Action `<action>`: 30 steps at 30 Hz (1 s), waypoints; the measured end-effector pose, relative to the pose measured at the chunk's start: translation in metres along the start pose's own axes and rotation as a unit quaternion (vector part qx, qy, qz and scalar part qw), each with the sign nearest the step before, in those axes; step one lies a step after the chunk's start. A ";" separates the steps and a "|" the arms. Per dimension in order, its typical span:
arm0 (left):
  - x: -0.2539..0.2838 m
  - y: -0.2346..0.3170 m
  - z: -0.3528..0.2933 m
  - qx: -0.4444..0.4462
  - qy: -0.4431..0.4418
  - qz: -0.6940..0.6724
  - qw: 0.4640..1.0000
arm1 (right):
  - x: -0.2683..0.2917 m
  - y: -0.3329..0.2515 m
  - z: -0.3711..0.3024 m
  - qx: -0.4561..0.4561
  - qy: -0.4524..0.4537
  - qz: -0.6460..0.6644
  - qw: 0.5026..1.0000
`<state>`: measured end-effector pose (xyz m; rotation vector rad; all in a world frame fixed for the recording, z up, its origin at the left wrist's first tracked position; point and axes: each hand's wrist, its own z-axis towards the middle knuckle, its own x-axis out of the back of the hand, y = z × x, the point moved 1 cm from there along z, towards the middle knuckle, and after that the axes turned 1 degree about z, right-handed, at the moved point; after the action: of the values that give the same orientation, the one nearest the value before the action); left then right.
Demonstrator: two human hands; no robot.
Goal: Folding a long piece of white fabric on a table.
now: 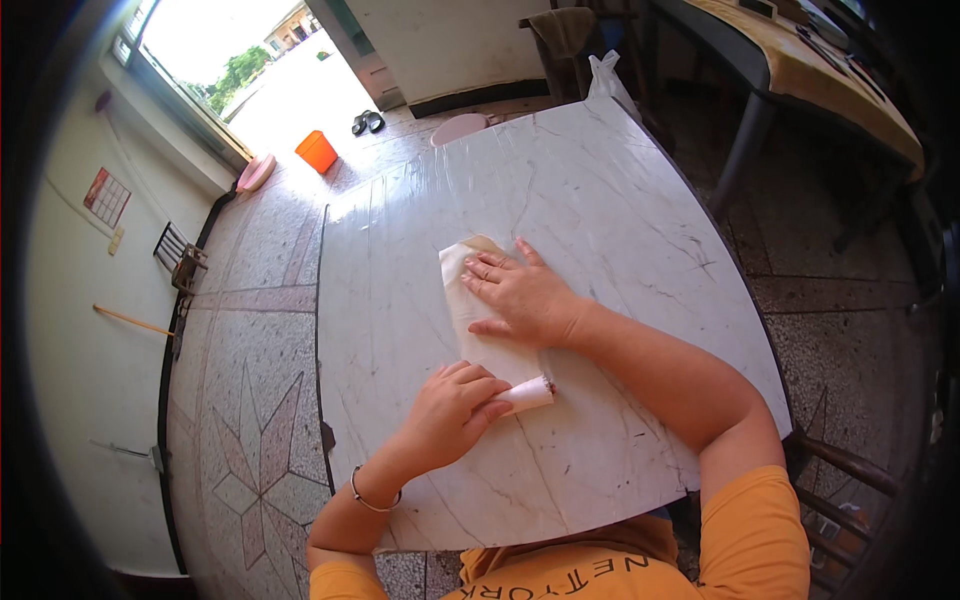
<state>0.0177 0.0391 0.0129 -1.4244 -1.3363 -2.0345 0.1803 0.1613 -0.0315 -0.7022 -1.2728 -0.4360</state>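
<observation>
A long cream strip [496, 345], cloth or paper, lies flat on the white marble-patterned table [620, 220]. At its near end it is wound into a pale roll [530, 394], whose right end shows something dark and reddish that I cannot make out. Fingers and thumb of my left hand [455, 402] close round the roll's left end. Farther up, my right hand [525, 298] presses down on the strip, palm low and fingers spread. The strip's far corner shows beyond those fingertips. A bracelet circles my left wrist.
A white plastic bag [608, 78] is at the table's far right corner. Beyond the table are a pink round stool [459, 128], an orange bucket [317, 151] and dark slippers [368, 123]. A second table [800, 60] stands at the right, with a wooden chair [850, 470] near my right elbow.
</observation>
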 end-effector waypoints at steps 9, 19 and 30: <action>-0.006 -0.008 0.011 0.062 0.145 -0.014 0.987 | -0.003 0.000 0.000 -0.004 0.001 0.004 1.000; -0.001 0.015 0.002 -0.038 0.134 0.131 0.981 | -0.002 -0.001 0.001 -0.005 -0.006 0.016 1.000; 0.009 -0.011 0.001 0.035 0.003 -0.035 0.999 | 0.000 -0.004 0.001 -0.001 -0.015 0.001 1.000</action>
<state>0.0068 0.0476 0.0154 -1.3593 -1.4601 -2.0129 0.1770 0.1587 -0.0307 -0.7137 -1.2990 -0.4269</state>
